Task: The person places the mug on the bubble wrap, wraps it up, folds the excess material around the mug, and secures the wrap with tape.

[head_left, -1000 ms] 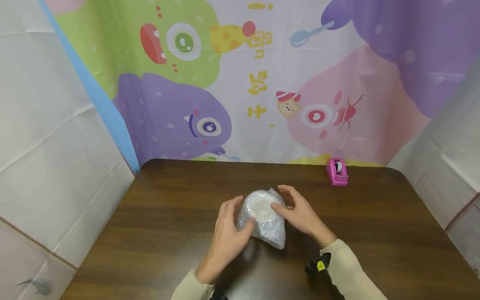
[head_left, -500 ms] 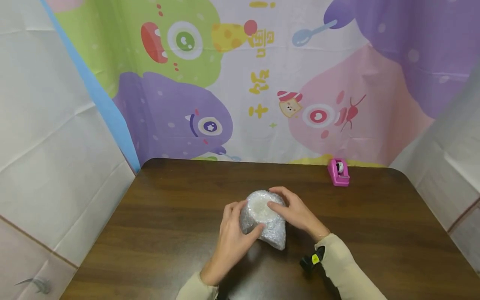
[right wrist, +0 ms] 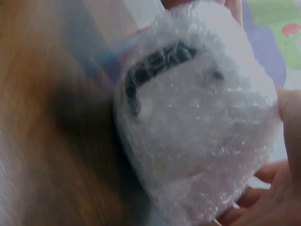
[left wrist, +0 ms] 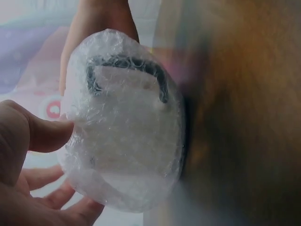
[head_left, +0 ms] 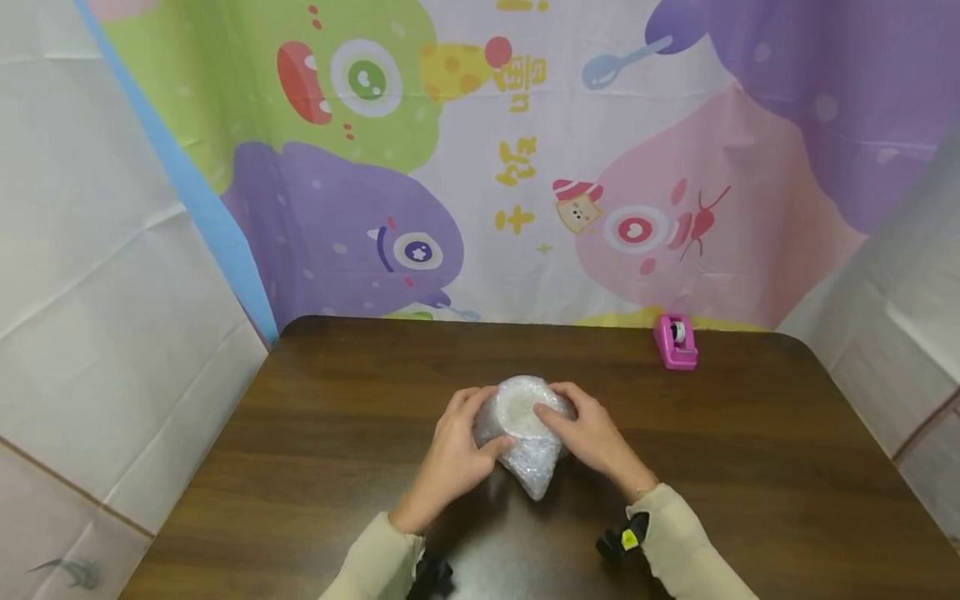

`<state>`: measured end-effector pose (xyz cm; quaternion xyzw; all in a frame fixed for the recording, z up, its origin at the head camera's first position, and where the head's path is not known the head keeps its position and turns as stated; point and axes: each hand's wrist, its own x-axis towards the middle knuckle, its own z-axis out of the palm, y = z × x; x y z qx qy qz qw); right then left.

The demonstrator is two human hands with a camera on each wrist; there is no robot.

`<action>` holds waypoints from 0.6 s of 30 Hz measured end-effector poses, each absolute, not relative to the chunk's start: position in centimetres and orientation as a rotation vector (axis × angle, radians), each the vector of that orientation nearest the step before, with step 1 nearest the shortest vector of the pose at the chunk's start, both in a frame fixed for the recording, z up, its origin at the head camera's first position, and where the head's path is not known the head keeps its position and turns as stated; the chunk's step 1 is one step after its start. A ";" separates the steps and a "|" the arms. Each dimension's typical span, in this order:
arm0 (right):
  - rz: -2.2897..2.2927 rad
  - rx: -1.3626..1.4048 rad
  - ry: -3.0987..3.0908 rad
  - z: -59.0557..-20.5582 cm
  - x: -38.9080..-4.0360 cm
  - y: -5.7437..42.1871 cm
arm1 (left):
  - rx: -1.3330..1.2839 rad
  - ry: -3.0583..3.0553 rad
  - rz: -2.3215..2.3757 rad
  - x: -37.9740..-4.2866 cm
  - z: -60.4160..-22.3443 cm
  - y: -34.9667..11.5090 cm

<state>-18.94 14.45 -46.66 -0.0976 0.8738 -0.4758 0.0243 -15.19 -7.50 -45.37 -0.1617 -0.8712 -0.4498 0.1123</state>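
Observation:
A mug-shaped item in bubble wrap (head_left: 531, 457) stands on the brown table, its round pale end up and a wrapped corner pointing towards me. Through the wrap, a dark handle-like loop (left wrist: 124, 61) shows in the left wrist view; the right wrist view also shows this dark loop (right wrist: 157, 63). My left hand (head_left: 456, 450) holds the bundle's left side, thumb on the near side and fingers round the far side. From the right, my right hand (head_left: 592, 429) grips it with the thumb over the top end and fingers behind.
A pink tape dispenser (head_left: 677, 343) sits at the table's back right, close to the patterned cloth (head_left: 517, 275). Dark wrist gear (head_left: 622, 540) hangs at my right cuff. Pale walls (head_left: 135, 333) flank the table (head_left: 315, 433).
The bundle has turned a little, its pointed corner swinging left towards me. My left fingers have shifted along its side, and my right thumb has moved slightly further over the top.

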 end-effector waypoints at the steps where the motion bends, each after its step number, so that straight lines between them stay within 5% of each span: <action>1: -1.480 -0.269 2.709 -46.6 -18.7 14.3 | -0.485 -2.561 -1.332 -15.5 -45.4 -7.6; 18: -1.583 0.143 2.718 -45.5 -14.7 11.5 | -0.853 -2.615 -1.721 -20.0 -46.0 -9.9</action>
